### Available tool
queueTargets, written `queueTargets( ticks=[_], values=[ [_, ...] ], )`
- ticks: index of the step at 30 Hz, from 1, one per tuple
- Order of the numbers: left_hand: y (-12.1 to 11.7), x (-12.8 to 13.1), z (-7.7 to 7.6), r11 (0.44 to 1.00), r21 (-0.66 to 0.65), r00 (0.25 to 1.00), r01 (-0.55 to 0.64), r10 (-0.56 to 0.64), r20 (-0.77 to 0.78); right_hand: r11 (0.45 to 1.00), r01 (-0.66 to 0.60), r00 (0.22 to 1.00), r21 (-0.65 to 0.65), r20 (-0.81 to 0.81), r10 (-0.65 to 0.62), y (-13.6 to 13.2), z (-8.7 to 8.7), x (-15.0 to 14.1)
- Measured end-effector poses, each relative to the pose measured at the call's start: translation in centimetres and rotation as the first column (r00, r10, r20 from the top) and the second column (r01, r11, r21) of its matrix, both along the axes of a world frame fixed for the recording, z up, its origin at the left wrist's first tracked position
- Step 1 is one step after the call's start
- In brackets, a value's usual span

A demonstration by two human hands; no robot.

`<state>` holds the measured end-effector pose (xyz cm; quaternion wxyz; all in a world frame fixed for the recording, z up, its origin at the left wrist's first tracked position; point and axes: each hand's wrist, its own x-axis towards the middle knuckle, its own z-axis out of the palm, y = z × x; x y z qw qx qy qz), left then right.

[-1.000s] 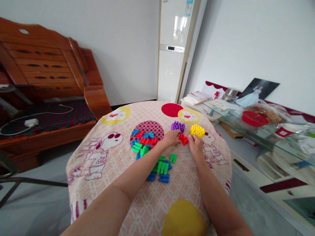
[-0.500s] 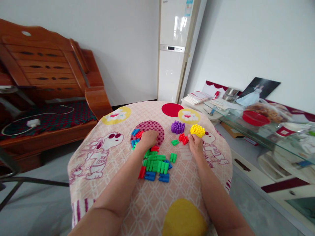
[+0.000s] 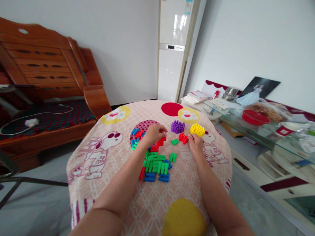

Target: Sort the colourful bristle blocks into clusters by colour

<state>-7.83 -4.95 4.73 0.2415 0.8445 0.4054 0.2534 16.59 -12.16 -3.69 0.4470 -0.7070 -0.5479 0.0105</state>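
My left hand [image 3: 155,132] is curled, its fingers pinched on a red peg [image 3: 161,142], just above a loose pile of red, green and blue pegs [image 3: 154,162]. My right hand [image 3: 195,144] rests on the cloth with its fingers closed against a small red peg cluster [image 3: 183,138]. A yellow peg cluster [image 3: 197,130] sits right beyond that hand. A purple peg cluster [image 3: 177,126] stands to the left of the yellow one. One green peg [image 3: 175,142] lies between my hands.
The pegs lie on a round table under a pink cartoon-print cloth [image 3: 103,154]. A wooden bench [image 3: 46,85] stands at the left, a tall white air conditioner [image 3: 173,49] behind, and a glass shelf [image 3: 258,127] crowded with items at the right.
My left hand went from the red cluster to the loose pile, then lifted back toward the right with a red peg. Pegs in the pile shifted. My right hand stayed put.
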Motion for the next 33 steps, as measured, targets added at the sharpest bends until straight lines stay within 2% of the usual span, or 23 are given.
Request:
queueTargets(
  ticks=[4,6,9,11,13,17,22,25,29,33],
  values=[
    [0.1,0.3,-0.3,0.987,-0.137,0.982,0.085,-0.060,0.178,1.000,0.007,1.000,0.011,0.013,-0.007,0.1,0.0,0.0],
    [0.1,0.6,-0.6,0.953,-0.255,0.952,0.161,-0.082,0.296,1.000,-0.001,1.000,0.022,0.012,0.001,0.0,0.1,0.0],
    [-0.2,1.2,-1.1,0.888,-0.401,0.887,0.226,-0.018,0.461,0.996,0.024,1.000,0.081,-0.005,-0.023,-0.3,0.6,-0.3],
    [-0.4,1.7,-1.4,0.872,-0.435,0.856,0.223,0.038,0.515,0.991,0.029,0.999,0.132,-0.023,-0.026,-0.8,1.1,-0.7],
    [-0.6,2.2,-1.7,0.875,-0.432,0.840,0.220,0.055,0.539,0.988,-0.040,0.998,0.152,-0.044,0.047,-1.4,1.8,-1.3],
    [-0.9,2.9,-2.0,0.889,-0.393,0.816,0.233,0.041,0.576,0.956,-0.272,0.955,0.111,-0.093,0.282,-2.2,2.8,-2.7],
    [-1.1,3.4,-2.3,0.884,-0.387,0.810,0.263,0.015,0.586,0.907,-0.416,0.880,0.064,-0.222,0.419,-2.2,3.1,-3.4],
    [-1.1,3.6,-2.4,0.881,-0.390,0.818,0.267,0.007,0.575,0.886,-0.461,0.835,0.053,-0.312,0.454,-2.2,3.1,-3.3],
    [-1.1,3.5,-2.3,0.880,-0.383,0.815,0.282,-0.009,0.579,0.884,-0.467,0.794,0.016,-0.433,0.427,-2.3,3.2,-2.9],
    [-0.9,2.9,-1.8,0.927,-0.342,0.812,0.156,0.077,0.579,0.921,-0.386,0.747,0.052,-0.569,0.345,-2.3,3.4,-2.3]
  ],
)
